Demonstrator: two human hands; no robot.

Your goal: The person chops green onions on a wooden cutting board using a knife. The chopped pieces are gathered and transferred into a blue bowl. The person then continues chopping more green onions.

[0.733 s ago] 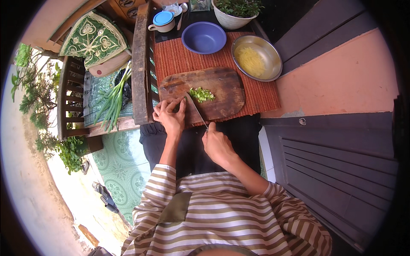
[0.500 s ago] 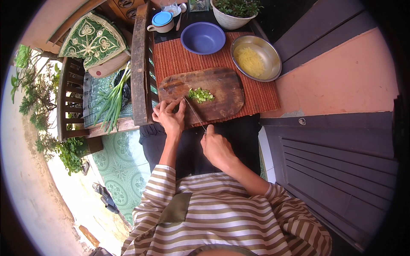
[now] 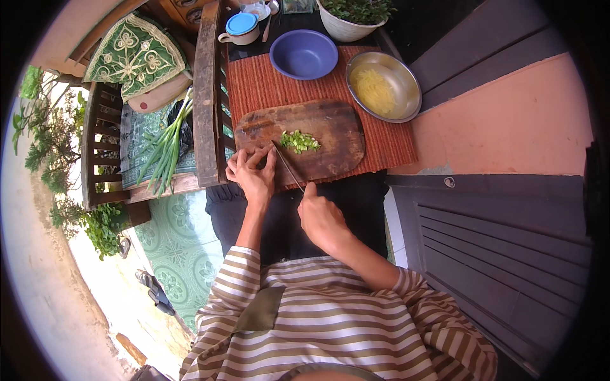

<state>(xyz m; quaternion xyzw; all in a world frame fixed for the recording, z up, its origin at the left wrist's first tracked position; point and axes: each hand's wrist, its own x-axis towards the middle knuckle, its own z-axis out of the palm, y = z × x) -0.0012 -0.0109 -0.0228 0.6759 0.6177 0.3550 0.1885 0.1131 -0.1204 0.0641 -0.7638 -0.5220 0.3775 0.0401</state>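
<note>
Closest, the right hand (image 3: 321, 216) grips a knife (image 3: 287, 166), its blade on the cutting board (image 3: 330, 136). Just beside, the left hand (image 3: 251, 171) presses curled fingers on the board. Chopped greens (image 3: 299, 141) lie beyond; farther, a blue bowl (image 3: 304, 54) and metal bowl (image 3: 385, 86) on a red mat (image 3: 254, 89).

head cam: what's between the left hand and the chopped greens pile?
Only the knife blade, crossing bare wooden cutting board between the left hand and chopped greens, in the head view.

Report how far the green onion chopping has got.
Done: a small pile of chopped greens lies on the wooden cutting board. In hand: the right hand holds a knife beside the left hand at the board's edge. Left: whole green onions lie uncut on the chair.
</note>
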